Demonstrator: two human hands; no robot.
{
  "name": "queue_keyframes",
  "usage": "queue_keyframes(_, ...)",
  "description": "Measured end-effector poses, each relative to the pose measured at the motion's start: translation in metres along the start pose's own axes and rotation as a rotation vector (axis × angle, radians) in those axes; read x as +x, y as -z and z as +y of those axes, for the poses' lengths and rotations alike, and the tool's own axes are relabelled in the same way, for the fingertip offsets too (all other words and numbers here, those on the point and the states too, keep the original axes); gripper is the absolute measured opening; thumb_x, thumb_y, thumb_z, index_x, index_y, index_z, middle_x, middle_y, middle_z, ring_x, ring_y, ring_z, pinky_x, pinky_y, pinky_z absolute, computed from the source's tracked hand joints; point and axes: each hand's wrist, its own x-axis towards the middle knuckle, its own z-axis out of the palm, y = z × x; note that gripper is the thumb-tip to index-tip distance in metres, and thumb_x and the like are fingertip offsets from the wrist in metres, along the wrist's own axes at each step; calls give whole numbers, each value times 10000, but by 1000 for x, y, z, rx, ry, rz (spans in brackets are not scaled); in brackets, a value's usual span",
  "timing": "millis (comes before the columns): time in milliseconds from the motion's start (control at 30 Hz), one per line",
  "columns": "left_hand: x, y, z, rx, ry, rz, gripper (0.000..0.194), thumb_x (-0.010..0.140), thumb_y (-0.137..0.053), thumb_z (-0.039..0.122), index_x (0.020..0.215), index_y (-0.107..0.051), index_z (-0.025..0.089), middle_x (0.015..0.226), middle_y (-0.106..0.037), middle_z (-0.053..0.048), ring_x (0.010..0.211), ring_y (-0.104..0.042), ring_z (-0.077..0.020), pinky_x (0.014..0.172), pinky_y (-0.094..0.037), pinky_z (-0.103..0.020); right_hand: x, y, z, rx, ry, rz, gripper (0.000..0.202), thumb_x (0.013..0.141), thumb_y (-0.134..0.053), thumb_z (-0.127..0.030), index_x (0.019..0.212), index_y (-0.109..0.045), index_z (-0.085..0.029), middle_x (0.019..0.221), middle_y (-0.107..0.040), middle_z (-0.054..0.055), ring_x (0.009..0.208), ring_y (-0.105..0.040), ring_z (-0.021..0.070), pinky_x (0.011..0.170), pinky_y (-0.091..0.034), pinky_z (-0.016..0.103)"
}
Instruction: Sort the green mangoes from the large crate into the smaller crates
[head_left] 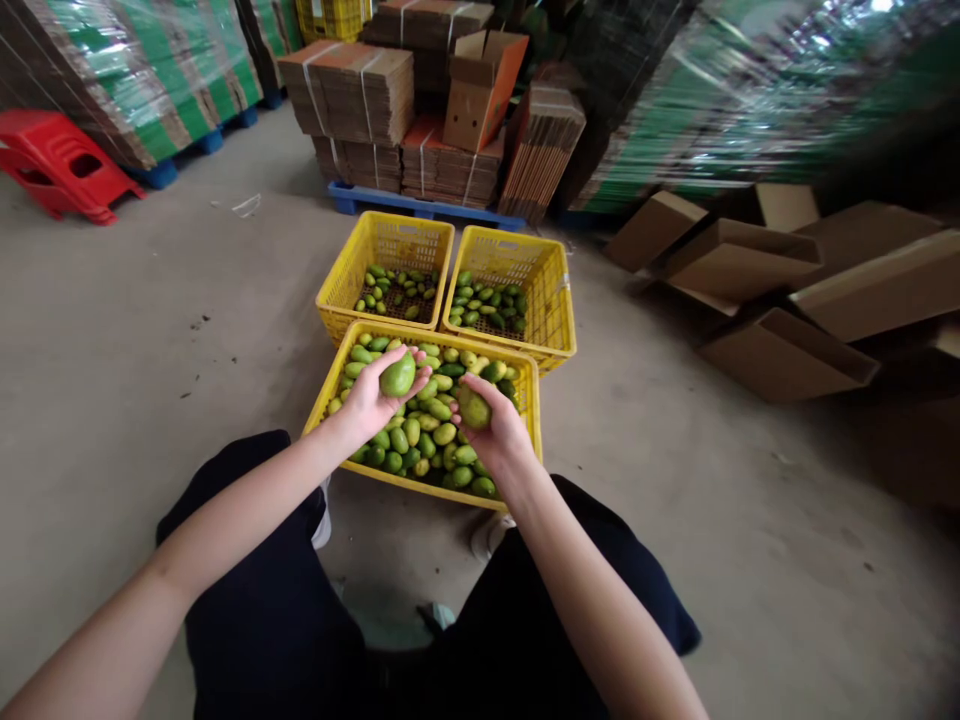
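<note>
My left hand is palm up above the near yellow crate, holding a smooth green fruit. Over the right part of that crate, my right hand holds a duller, yellowish-green fruit. Many green and yellow-green fruits fill the near crate beneath both hands. Behind it stand two more yellow crates side by side, a left one and a right one, each with a layer of smaller-looking green fruits at the bottom.
Bundled flat cartons are stacked on a blue pallet beyond the crates. Open cardboard boxes lie on the floor at right. A red stool stands at far left, near wrapped green pallet loads. My knees flank the near crate.
</note>
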Motion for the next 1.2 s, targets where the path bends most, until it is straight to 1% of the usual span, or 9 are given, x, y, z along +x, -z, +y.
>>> queue_keyframes(167,3,3,0,-51,69,38,205,961,-483,195,1031,-648,96,688,-671,-44,589,-682,-137,575,-625,-242,-2,-2,0,16,-105,4,166,868,-570,-281,768,-651,-176,612,-673,25,493,-563,130,456,-450,227)
queue_keyframes(367,3,0,-3,-94,134,145,180,979,-463,218,1010,-608,117,704,-678,-51,601,-690,-142,562,-625,-242,-5,-4,0,55,-99,-18,166,800,-596,-263,651,-560,-200,568,-640,20,418,-465,116,382,-350,222)
queue_keyframes(500,-1,-2,-1,-71,50,113,45,881,-593,107,912,-595,139,725,-673,-19,629,-692,-113,620,-625,-198,-7,-4,-2,42,-47,0,117,678,-679,-169,638,-573,-198,526,-582,-27,423,-442,95,392,-351,211)
queue_keyframes(600,-3,-2,2,3,134,54,55,879,-575,120,918,-613,127,732,-679,-31,527,-637,-85,495,-569,-149,-5,-1,-3,15,-98,-35,63,700,-649,-233,677,-607,-193,564,-627,18,455,-491,123,401,-367,228)
queue_keyframes(733,-1,4,3,112,196,-9,285,940,-470,292,1005,-668,99,673,-669,-59,359,-502,-81,314,-415,-171,-2,3,-1,3,-156,-88,126,728,-616,-301,748,-644,-179,582,-644,51,471,-517,147,402,-378,242)
queue_keyframes(833,2,6,1,138,235,-16,380,960,-373,303,1018,-679,86,616,-632,-64,322,-432,-77,292,-319,-171,-2,3,0,-25,-182,-107,179,755,-587,-347,777,-644,-179,561,-622,35,411,-449,129,367,-310,235)
queue_keyframes(933,1,4,0,97,268,-27,364,953,-353,283,977,-659,86,634,-622,-74,373,-450,-91,336,-355,-179,-4,2,-1,-19,-171,-118,200,765,-554,-374,769,-623,-187,569,-610,28,398,-414,123,363,-274,234)
queue_keyframes(1067,-4,-3,-2,39,234,-44,333,932,-344,259,897,-626,86,649,-613,-105,468,-503,-132,418,-433,-219,-7,-1,-3,6,-127,-163,104,701,-549,-283,749,-587,-199,634,-632,35,456,-455,137,404,-348,254)
queue_keyframes(1200,-8,-7,-5,28,214,-49,332,949,-337,241,847,-620,98,629,-601,-95,446,-465,-116,412,-399,-210,-7,-2,-3,2,-155,-189,58,684,-587,-243,722,-569,-203,634,-633,26,475,-485,135,415,-396,253)
